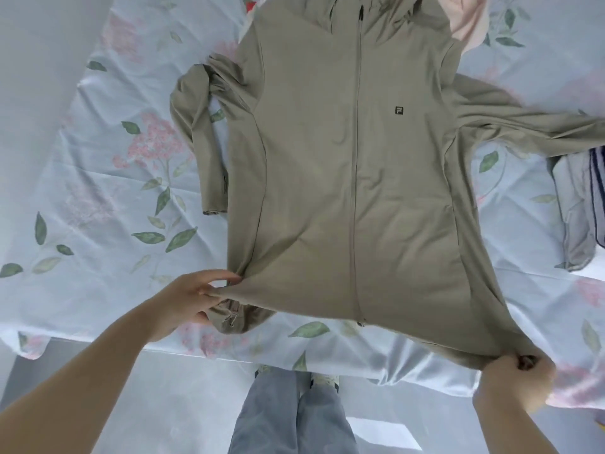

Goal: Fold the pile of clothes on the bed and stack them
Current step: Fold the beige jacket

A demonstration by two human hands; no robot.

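Note:
A khaki zip-up hooded jacket (353, 178) lies front side up on the floral bed sheet (108, 198), zipper closed, hood toward the far side. Its left sleeve is bent down beside the body and its right sleeve stretches out to the right edge. My left hand (193, 298) pinches the jacket's lower left hem corner. My right hand (517, 381) grips the lower right hem corner, pulled past the bed's near edge. The hem is stretched taut between both hands.
A pale pink garment (468, 24) lies under the jacket's hood at the far right. Grey and white-striped clothes (579, 204) sit at the right edge under the sleeve. The bed's near edge (229, 355) runs in front of my legs in grey trousers (291, 417).

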